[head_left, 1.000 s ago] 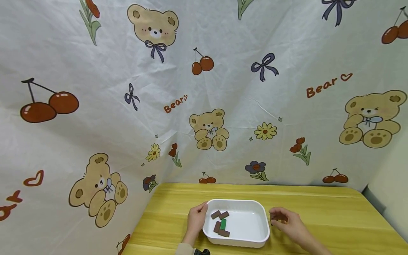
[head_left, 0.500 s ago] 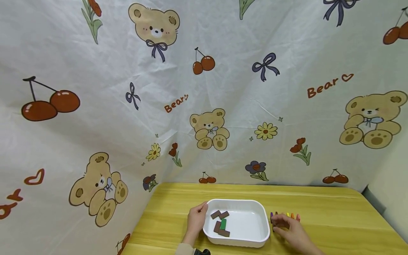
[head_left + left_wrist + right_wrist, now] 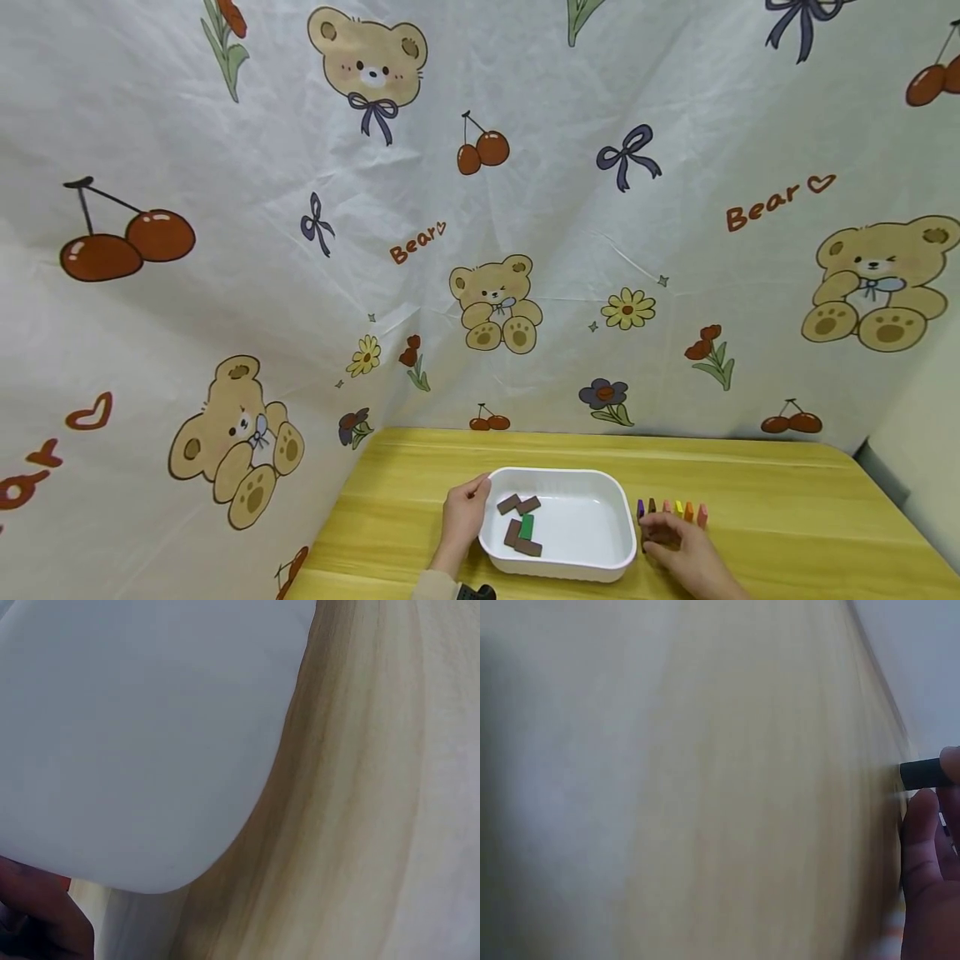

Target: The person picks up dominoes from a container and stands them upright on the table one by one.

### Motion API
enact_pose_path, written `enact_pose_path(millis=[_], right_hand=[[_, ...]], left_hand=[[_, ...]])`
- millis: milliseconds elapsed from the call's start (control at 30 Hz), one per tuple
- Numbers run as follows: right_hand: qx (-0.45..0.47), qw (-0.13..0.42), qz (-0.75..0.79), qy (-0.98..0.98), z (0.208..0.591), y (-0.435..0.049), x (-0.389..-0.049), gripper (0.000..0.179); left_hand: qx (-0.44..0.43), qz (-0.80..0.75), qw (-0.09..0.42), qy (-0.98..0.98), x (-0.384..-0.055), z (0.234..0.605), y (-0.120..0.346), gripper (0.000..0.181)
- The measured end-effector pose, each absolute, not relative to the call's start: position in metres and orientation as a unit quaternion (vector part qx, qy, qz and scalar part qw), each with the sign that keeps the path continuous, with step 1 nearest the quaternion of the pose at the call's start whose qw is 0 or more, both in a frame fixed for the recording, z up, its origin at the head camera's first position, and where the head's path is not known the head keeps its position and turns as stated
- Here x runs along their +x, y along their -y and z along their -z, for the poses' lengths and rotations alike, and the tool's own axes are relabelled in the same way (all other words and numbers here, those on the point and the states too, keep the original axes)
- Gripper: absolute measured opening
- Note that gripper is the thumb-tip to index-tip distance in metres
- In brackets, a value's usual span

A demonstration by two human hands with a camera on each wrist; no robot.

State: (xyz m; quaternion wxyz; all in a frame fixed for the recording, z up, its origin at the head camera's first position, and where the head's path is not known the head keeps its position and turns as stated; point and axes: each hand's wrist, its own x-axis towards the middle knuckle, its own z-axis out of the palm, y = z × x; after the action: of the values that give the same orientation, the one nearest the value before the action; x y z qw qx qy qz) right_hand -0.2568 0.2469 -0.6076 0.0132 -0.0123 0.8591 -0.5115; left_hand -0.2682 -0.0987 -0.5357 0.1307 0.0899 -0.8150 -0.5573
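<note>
My left hand [image 3: 460, 518] grips the left rim of a white rectangular tray [image 3: 557, 570], thumb at the upper edge. Several flat brown blocks [image 3: 528, 547] and one green block [image 3: 527, 527] lie in the tray's left half. Just right of the tray, my right hand [image 3: 688, 552] pinches a small dark block [image 3: 924, 774] between thumb and fingers, low over the table. In the head view the fingers mostly hide that block. The tray's pale outer wall [image 3: 150, 750] fills much of the left wrist view.
Behind the right hand stands a row of small coloured blocks, among them a purple block [image 3: 641, 509], a yellow block [image 3: 678, 507] and an orange block [image 3: 689, 512]. Under everything is a wooden table [image 3: 780, 500], backed by a bear-patterned cloth [image 3: 555, 208].
My right hand has drawn slightly toward the near side, uncovering the row of coloured blocks that it hid before. The left hand and tray stay where they were.
</note>
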Motion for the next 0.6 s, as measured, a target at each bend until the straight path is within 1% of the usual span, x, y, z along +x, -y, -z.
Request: enact_pose_path(millis=[167,367,600], right_hand=[[-0.025,0.013,0.512,-0.858,0.6090,-0.2478,-0.2558,0.029],[-0.054,0.010,0.520,-0.852,0.6108,-0.2523,-0.2527,0.036],[-0.027,-0.006,0.506,-0.862,0.6071,-0.2517,-0.2512,0.041]], left_hand=[[0.087,0.555,0.132,0.817,-0.2615,0.5265,0.0967,0.025],[0.086,0.552,0.133,0.818,-0.2623,0.5284,0.0955,0.025],[0.087,0.548,0.138,0.820,-0.2606,0.5232,0.0935,0.025]])
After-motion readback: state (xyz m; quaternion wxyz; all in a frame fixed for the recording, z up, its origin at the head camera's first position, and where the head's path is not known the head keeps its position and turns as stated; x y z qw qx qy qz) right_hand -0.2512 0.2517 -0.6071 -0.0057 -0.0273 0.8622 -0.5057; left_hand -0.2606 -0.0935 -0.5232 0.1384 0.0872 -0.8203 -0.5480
